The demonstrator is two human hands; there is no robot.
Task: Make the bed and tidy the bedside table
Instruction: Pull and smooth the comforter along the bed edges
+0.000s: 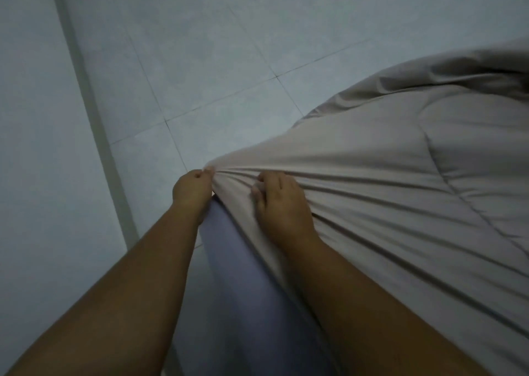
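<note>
A beige quilted blanket (400,181) fills the right half of the view, pulled taut into folds that run toward a gathered corner. My left hand (191,192) pinches that corner at its tip. My right hand (280,206) grips the bunched fabric just to the right of it, fingers curled into the folds. Under the blanket's edge a pale lilac sheet or mattress side (240,284) shows between my forearms. The bedside table is out of view.
A grey tiled floor (217,69) spreads behind the blanket. A white wall with a skirting strip (94,112) runs down the left side. The blanket's far edge is rumpled at the upper right (458,72).
</note>
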